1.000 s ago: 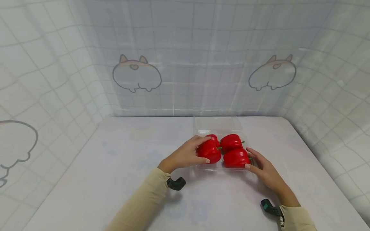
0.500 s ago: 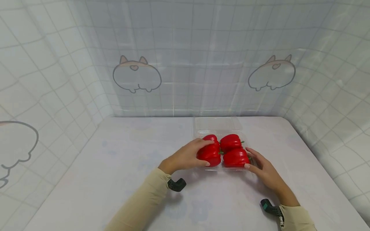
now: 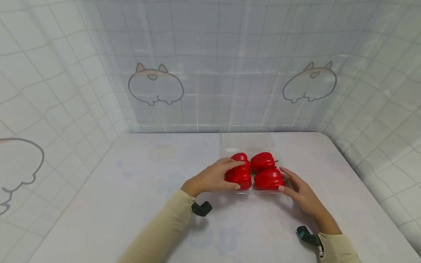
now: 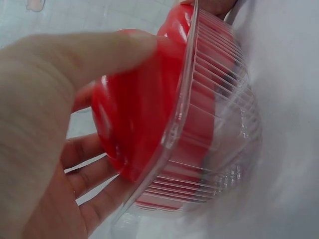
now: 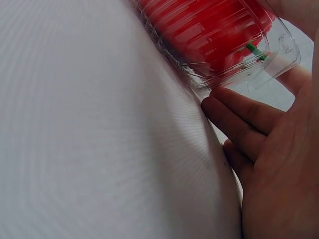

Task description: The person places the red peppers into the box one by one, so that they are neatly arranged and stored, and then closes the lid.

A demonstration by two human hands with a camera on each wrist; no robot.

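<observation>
Four-cornered and see-through, a clear plastic clamshell container [image 3: 241, 192] lies on the table with its lid [image 3: 245, 140] folded back. Several red bell peppers fill it, stems toward the right. My left hand [image 3: 210, 179] grips the front left bell pepper [image 3: 241, 179], thumb on the near side and fingers across the far side. In the left wrist view that pepper [image 4: 139, 104] sits down inside the container's ribbed wall [image 4: 182, 109]. My right hand [image 3: 302, 195] holds the container's right end, thumb at the front corner. Its lower fingers [image 5: 244, 114] reach the container's base in the right wrist view.
The back left pepper [image 3: 239, 156], back right pepper [image 3: 262, 162] and front right pepper [image 3: 269, 179] lie in the container. A pale patterned cloth covers the table [image 3: 148, 212]. Grid-patterned curtains [image 3: 213, 73] stand behind and at both sides.
My left hand has lowered the front left bell pepper slightly toward the near side, down into the container. The right hand has stayed at the container's right end.
</observation>
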